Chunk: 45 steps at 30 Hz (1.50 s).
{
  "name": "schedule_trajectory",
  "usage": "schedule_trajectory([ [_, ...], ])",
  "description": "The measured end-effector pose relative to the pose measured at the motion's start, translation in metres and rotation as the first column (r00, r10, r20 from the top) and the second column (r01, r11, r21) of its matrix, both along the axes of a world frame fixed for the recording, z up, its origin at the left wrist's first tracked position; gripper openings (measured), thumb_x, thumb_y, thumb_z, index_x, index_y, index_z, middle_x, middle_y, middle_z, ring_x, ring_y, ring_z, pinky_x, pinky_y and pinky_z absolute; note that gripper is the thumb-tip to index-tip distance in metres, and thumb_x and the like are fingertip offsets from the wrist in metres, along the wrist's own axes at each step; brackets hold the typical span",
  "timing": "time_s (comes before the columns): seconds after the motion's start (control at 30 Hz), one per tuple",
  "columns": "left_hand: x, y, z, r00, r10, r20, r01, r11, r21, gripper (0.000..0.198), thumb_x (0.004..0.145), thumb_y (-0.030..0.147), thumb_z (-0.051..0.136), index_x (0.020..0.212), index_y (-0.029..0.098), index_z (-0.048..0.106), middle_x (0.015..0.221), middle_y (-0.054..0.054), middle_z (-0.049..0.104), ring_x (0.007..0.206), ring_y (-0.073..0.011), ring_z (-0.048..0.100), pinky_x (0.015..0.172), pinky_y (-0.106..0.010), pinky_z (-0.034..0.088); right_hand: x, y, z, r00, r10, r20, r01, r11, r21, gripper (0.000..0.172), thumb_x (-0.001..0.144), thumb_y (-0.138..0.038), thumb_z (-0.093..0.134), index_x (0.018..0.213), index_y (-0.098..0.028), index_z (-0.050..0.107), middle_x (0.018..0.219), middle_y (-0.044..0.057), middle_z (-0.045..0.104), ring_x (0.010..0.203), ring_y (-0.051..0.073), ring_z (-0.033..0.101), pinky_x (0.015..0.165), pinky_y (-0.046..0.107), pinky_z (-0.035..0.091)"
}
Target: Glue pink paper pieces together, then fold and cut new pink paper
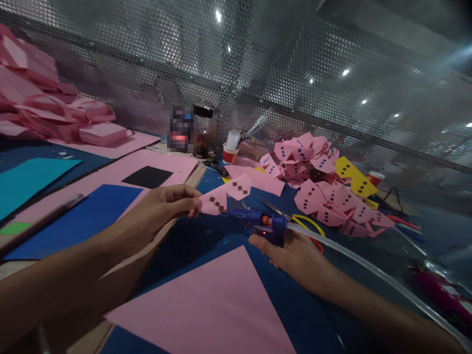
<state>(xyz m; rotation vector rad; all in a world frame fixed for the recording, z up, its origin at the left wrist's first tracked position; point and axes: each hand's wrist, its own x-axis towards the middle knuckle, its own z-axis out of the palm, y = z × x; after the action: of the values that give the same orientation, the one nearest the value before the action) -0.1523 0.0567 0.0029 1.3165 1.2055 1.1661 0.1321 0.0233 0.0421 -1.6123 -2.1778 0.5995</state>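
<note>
Head view: your hands meet above a blue work surface [206, 236], with a gun tip against a paper piece.
Left hand [162, 206]: your thumb and fingers are pinched closed on one edge of a small pink folded piece [214, 200] marked with dark squares. It sticks out just past your fingertips.
Right hand [295, 255]: you have it wrapped tight around the grip of a blue glue gun [258, 223]. The nozzle points at your left hand and touches the piece's lower edge, and a clear glue stick [368, 275] trails back past your wrist.
Beyond your right hand: yellow-handled scissors [300, 220] lie just behind the gun, and a heap of similar pink pieces [324, 194] lies farther off.
Below both hands: a large pink sheet [206, 305] lies flat.
Burn risk: the nozzle is very near your left fingertips, so too long a squeeze could probably push glue onto them.
Drip risk: glue may fall on the sheet underneath.
Grip risk: pinched at one edge only, the thin piece could bend away from the tip.
</note>
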Motion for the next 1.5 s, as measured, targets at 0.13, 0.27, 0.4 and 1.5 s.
schedule_trajectory([
  [0.13,-0.001,0.0,0.0,1.0,-0.005,0.003,0.005,1.0,-0.002,0.019,0.08,0.04,0.082,0.08,0.022,0.076,0.077,-0.001,0.068,0.075,-0.0155,0.061,0.073,-0.026,0.051,0.0,0.0,0.001,1.0,0.011,-0.011,-0.011,0.999,-0.037,0.042,0.096,-0.06,0.059,0.108,-0.023,0.077,0.055,-0.002,0.06,0.059,0.02,0.064,0.06,0.029,0.047],
  [0.27,-0.004,0.003,-0.005,1.0,-0.003,0.01,0.003,1.0,-0.012,0.022,0.079,0.042,0.084,0.083,0.022,0.076,0.077,-0.001,0.068,0.076,-0.0148,0.06,0.072,-0.024,0.049,0.001,0.001,0.0,1.0,-0.007,-0.013,0.006,0.999,-0.052,0.046,0.096,-0.063,0.059,0.106,-0.022,0.077,0.057,0.0,0.063,0.058,0.02,0.064,0.058,0.029,0.047],
  [0.4,-0.007,0.006,-0.008,1.0,-0.001,0.018,0.001,1.0,-0.01,0.025,0.077,0.045,0.086,0.084,0.023,0.077,0.077,-0.001,0.069,0.076,-0.0146,0.059,0.072,-0.024,0.049,0.002,-0.001,0.0,1.0,0.002,-0.021,-0.003,1.0,-0.025,0.047,0.095,-0.065,0.058,0.105,-0.023,0.077,0.056,-0.001,0.062,0.058,0.02,0.064,0.057,0.029,0.047],
  [1.5,-0.001,0.001,0.001,1.0,0.014,-0.026,-0.014,1.0,0.007,0.017,0.077,0.039,0.083,0.079,0.023,0.077,0.077,-0.002,0.069,0.076,-0.017,0.062,0.073,-0.028,0.051,0.0,-0.002,-0.005,0.999,-0.003,-0.039,0.003,1.0,-0.013,0.045,0.094,-0.065,0.058,0.096,-0.023,0.075,0.053,-0.002,0.059,0.053,0.019,0.062,0.053,0.028,0.045],
])
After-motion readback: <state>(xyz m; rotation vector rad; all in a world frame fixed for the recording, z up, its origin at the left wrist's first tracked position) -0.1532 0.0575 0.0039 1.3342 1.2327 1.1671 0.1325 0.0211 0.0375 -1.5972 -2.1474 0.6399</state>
